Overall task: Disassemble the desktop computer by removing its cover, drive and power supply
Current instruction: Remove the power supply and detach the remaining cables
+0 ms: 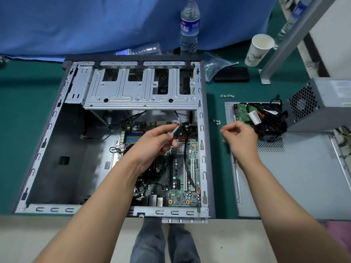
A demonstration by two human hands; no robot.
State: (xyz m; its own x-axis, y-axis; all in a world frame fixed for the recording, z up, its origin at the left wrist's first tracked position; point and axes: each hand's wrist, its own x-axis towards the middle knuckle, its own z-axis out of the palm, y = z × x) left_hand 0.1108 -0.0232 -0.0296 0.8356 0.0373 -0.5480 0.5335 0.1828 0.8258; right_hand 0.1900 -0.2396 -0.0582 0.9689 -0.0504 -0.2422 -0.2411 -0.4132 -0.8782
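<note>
Head view: open computer case (47,149) lies flat on green mat (22,95), cover off, motherboard (182,179) exposed in its near-right part, empty drive cage (140,86) across its far end. Left hand (153,143) hangs over the motherboard, fingers curled round a screwdriver (175,129), thin metal shaft poking up-right past the fingertips toward the black cables (187,130) at the board's far-right corner. Right hand (240,137) is just outside the case's right wall, over the mat, fingers loosely curled w/ thumb near index tip; can't tell if it pinches anything, too small/blurred. Removed cover panel (303,177) lies flat right of the case, right hand above its near-left corner area. On the panel's far end, further from the case than the right hand: hard drive (245,111), green circuit side up, w/ a tangle of black cables, and the grey power supply (322,103) beyond it, mesh fan side facing the case. So drive & PSU are out of the case, neither touched by a hand. Small screws (217,121) on mat betw. case wall & panel, just beyond the right hand; another row of screws (227,96) further back. Beyond the case's far-right corner: water bottle (190,27), paper cup (258,50), plastic bag (216,63), black flat box (232,74).
</note>
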